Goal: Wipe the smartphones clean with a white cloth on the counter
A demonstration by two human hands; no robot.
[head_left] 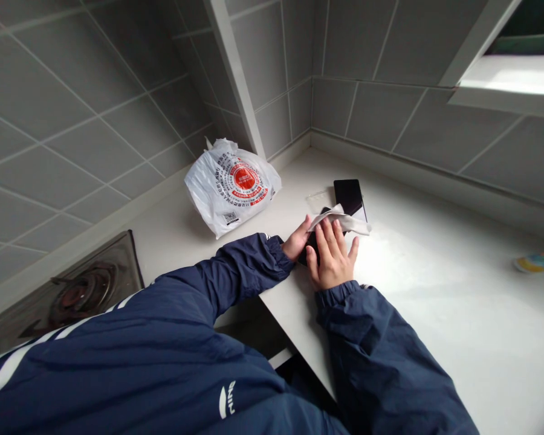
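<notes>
Smooth white counter (pixel 435 290), matte, L-shaped against grey tiled walls (pixel 63 121). Right hand (pixel 332 257) lies flat, fingers spread and extended, pressing a thin white wipe (pixel 344 219), crumpled and soft, onto a dark flat object (pixel 312 241) mostly hidden under the palm. Left hand (pixel 297 240) sits at that object's left edge, fingers curled against it; whether it actually grips it, cannot tell. Just beyond the wipe lies a black phone (pixel 350 196), glossy rectangle, flat on the counter, with the wipe overlapping its near end. Well to the left is a white plastic bag (pixel 231 184), crinkled, red round print, bulging, contents not visible. Steel gas hob (pixel 86 290) sits far left, set into the counter. Colourful flat item (pixel 539 261) at far right edge, blurred. Hands work near the counter's front inner corner; wide open surface to the right.
</notes>
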